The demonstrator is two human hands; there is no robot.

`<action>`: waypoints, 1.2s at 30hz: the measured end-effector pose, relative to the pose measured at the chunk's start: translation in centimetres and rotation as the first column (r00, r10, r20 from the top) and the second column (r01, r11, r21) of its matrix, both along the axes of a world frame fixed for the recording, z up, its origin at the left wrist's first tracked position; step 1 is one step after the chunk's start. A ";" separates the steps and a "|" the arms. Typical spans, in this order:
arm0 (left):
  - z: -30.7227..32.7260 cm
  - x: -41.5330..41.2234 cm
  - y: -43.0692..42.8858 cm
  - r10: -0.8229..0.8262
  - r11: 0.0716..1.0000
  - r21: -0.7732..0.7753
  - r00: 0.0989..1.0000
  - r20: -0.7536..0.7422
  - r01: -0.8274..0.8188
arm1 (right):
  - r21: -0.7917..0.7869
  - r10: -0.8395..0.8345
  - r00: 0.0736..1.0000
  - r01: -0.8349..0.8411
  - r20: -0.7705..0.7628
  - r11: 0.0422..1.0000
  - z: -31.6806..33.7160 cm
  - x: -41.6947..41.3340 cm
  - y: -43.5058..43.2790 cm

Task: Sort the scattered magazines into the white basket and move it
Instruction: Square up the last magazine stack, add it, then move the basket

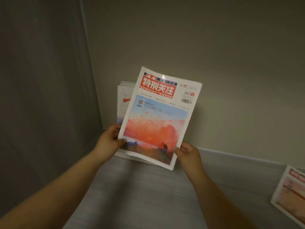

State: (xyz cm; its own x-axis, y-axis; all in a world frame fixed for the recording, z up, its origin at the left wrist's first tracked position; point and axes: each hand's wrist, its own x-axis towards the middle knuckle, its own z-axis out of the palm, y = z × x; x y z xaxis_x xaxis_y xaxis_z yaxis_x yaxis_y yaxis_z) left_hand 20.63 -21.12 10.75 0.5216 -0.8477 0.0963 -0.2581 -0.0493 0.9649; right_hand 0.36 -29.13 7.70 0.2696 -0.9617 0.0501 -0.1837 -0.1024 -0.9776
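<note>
Left hand (109, 139) and right hand (188, 154) each pinch a lower corner of the gathered magazines (158, 116) above the surface (148, 195), one magazine (290, 195) unsorted far right, white basket unseen, so roughly midway.

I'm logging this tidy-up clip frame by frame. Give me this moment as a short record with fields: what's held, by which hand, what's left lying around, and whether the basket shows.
held: stack of magazines, sunset cover in front, at least one more behind
left hand: grip on the stack's lower left edge
right hand: grip on the lower right corner
stack pose: raised, cover facing the camera, tilted slightly
still lying out: one magazine on the grey surface at the right edge, partly cut off
white basket: not in view
image quality: some motion blur
</note>
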 end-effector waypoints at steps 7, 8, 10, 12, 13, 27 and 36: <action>2.4 6.6 -4.4 0.125 0.992 -0.034 0.991 0.055 -0.123 | -0.170 -0.056 0.966 0.013 -0.254 0.985 1.1 7.1 -2.7; 2.2 7.0 -4.9 0.126 0.991 -0.044 0.990 0.054 -0.124 | -0.182 -0.061 0.952 0.006 -0.300 0.983 1.0 7.7 -3.2; 1.5 7.8 -5.7 0.119 0.993 -0.035 0.991 0.065 -0.116 | -0.178 -0.079 0.930 0.015 -0.358 0.984 0.6 8.6 -4.0; 0.3 8.3 -6.4 0.095 0.995 0.017 0.992 0.088 -0.097 | -0.143 -0.103 0.919 0.052 -0.381 0.988 -0.1 9.1 -4.7; -0.4 8.6 -6.7 0.077 0.995 0.051 0.992 0.100 -0.083 | -0.119 -0.115 0.914 0.074 -0.388 0.990 -0.6 9.3 -4.9; -5.1 9.2 -9.4 0.174 0.970 0.139 0.968 0.180 -0.200 | -0.063 -0.206 0.865 0.199 -0.458 0.978 -3.4 11.3 -7.0; -6.4 8.3 -9.1 0.032 0.933 0.316 0.914 0.405 -0.173 | -0.109 -0.224 0.919 0.199 -0.324 0.974 -3.7 10.8 -7.1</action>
State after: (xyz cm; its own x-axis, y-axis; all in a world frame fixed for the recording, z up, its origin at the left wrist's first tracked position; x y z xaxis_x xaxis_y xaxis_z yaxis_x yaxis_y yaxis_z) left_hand 28.96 -30.24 4.34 0.5877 -0.8087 0.0257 -0.5823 -0.4007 0.7074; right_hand 11.18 -36.20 3.99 0.0735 -0.9952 0.0649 -0.5219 -0.0938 -0.8478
